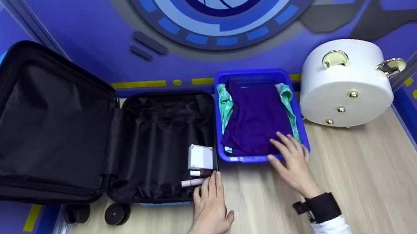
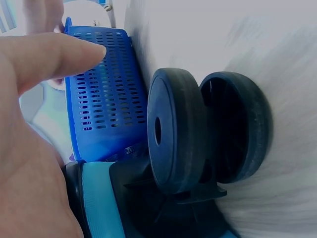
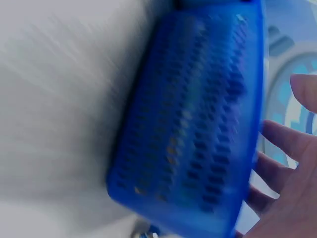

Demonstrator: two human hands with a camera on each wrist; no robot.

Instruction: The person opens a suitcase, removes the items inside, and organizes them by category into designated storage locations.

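Observation:
An open black-lined suitcase (image 1: 154, 141) lies at the left. In its front right corner are a small white box (image 1: 200, 157), a small white-capped bottle (image 1: 200, 173) and a slim pink tube (image 1: 192, 182). My left hand (image 1: 211, 211) reaches over that corner, fingers straight and holding nothing, fingertips close to the tube. Beside the suitcase stands a blue plastic basket (image 1: 260, 158) with a folded purple garment (image 1: 260, 117) on top of green patterned cloth (image 1: 225, 102). My right hand (image 1: 295, 166) is spread at the basket's front right rim, fingertips reaching over it near the garment.
A round white case (image 1: 346, 100) with gold knobs and gold feet stands right of the basket. Black suitcase wheels (image 1: 116, 214) stick out at the front, large in the left wrist view. A blue printed wall (image 1: 83, 24) rises behind everything.

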